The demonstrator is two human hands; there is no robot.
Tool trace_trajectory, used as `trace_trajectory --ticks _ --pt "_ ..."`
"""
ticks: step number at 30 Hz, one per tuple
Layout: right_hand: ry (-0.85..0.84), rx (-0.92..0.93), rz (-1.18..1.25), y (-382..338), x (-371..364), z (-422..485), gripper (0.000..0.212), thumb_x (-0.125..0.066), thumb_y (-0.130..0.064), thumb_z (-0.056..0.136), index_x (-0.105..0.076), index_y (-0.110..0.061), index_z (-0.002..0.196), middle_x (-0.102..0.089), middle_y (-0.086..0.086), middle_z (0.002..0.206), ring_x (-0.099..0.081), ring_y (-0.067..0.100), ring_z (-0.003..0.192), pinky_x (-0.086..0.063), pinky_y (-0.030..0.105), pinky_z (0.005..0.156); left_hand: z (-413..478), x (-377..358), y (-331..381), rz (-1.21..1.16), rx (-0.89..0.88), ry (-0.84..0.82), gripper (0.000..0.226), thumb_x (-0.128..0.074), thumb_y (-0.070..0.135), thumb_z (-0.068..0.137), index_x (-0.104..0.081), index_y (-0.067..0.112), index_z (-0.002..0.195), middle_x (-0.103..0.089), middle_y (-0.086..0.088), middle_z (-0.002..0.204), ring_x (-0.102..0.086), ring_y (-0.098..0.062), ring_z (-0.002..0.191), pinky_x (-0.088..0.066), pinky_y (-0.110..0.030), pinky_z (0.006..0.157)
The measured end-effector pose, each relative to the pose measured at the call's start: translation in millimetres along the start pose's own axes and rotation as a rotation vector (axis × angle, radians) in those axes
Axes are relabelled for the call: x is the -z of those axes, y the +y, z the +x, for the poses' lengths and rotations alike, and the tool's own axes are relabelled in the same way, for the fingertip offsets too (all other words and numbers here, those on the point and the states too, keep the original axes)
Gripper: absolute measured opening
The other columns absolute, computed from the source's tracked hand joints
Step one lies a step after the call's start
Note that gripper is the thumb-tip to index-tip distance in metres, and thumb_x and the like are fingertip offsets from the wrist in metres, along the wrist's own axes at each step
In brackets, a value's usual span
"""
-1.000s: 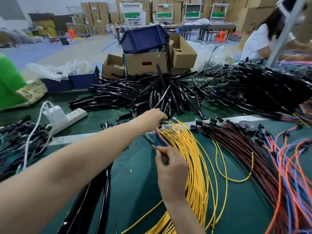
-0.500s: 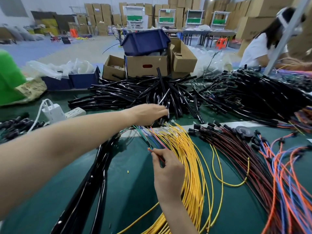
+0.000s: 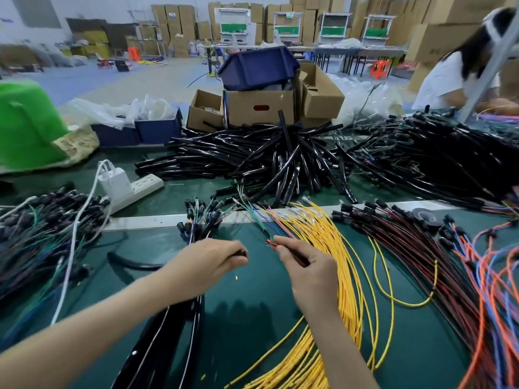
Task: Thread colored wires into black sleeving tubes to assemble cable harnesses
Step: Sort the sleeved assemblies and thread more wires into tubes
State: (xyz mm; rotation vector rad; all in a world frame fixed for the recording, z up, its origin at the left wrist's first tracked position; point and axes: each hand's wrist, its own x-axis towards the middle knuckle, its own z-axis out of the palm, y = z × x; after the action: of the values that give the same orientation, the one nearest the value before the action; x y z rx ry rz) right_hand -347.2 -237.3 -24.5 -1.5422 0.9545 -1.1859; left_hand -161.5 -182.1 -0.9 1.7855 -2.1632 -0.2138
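Observation:
My left hand (image 3: 207, 263) grips a black sleeving tube (image 3: 134, 263) low over the green mat, its open end poking out by my fingertips. My right hand (image 3: 306, 272) pinches a small bundle of colored wires (image 3: 271, 242), red and orange ends sticking out toward the tube's mouth, a short gap apart. A big heap of black sleeving tubes (image 3: 269, 158) lies at the far middle of the table. Yellow wires (image 3: 334, 248) fan out under my right hand. More black tubes (image 3: 168, 332) run beneath my left forearm.
Red, orange and blue wires with black connectors (image 3: 438, 262) cover the right side. Connector-tipped wires (image 3: 42, 220) pile at the left, beside a white power strip (image 3: 134, 189). Cardboard boxes (image 3: 261, 108) and a blue bin (image 3: 258, 68) stand behind the heap. A person in white (image 3: 455, 80) works at the far right.
My left hand has pulled back from the heap with a black tube and now sits near my right hand. My right hand has kept its hold on the wire bundle.

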Motion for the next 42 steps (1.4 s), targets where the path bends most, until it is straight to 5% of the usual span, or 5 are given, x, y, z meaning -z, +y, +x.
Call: trace_trajectory --ticks 5,12,27,33,42 --pt "-0.151 -0.002 0.06 -6.4 -6.1 -5.4 0.027 -0.069 -0.002 0.083 -0.075 -0.029 0.081 -0.075 -0.009 0.08 -0.071 0.007 0.082 -0.052 0.015 0.077 -9.6 -14.5 2.8 -0.179 0.009 0.058 0.014 -0.053 0.024 0.096 -0.062 0.017 0.105 -0.063 0.013 0.087 -0.055 -0.002 0.08 -0.035 -0.005 0.07" --pt "-0.192 0.017 0.065 -8.0 -10.9 -9.7 0.028 -0.071 0.0 0.08 -0.074 -0.027 0.079 -0.074 -0.008 0.077 -0.069 0.004 0.075 -0.049 0.011 0.07 -8.2 -13.3 11.6 -0.264 -0.022 0.108 0.008 -0.057 0.018 0.093 -0.06 0.013 0.1 -0.05 0.025 0.072 -0.049 0.014 0.072 -0.033 -0.003 0.065" --pt "-0.202 0.028 0.048 -9.1 -8.9 -10.2 0.02 -0.069 0.0 0.081 -0.073 -0.019 0.079 -0.072 -0.008 0.074 -0.066 0.002 0.07 -0.047 0.01 0.066 -10.7 -15.3 18.5 -0.263 -0.043 0.182 0.011 -0.052 0.019 0.096 -0.059 0.012 0.102 -0.057 0.009 0.081 -0.05 -0.004 0.074 -0.039 -0.018 0.068" --pt "-0.198 0.014 0.025 -7.1 -9.2 -9.6 0.022 -0.069 -0.001 0.081 -0.072 -0.023 0.076 -0.071 -0.006 0.074 -0.066 0.006 0.07 -0.048 0.013 0.067 -10.3 -15.4 20.6 -0.303 -0.038 0.207 0.014 -0.052 0.018 0.096 -0.057 0.016 0.108 -0.055 0.021 0.08 -0.049 0.007 0.072 -0.037 -0.011 0.066" --pt "-0.267 0.005 -0.178 -3.2 -5.7 -9.5 0.011 -0.071 -0.016 0.081 -0.073 -0.026 0.077 -0.071 -0.009 0.073 -0.066 0.006 0.073 -0.054 0.026 0.074 -13.0 -11.6 13.4 -0.115 -0.135 0.136 0.026 -0.052 0.021 0.096 -0.061 0.009 0.118 -0.062 -0.005 0.097 -0.056 -0.017 0.09 -0.033 -0.014 0.078"
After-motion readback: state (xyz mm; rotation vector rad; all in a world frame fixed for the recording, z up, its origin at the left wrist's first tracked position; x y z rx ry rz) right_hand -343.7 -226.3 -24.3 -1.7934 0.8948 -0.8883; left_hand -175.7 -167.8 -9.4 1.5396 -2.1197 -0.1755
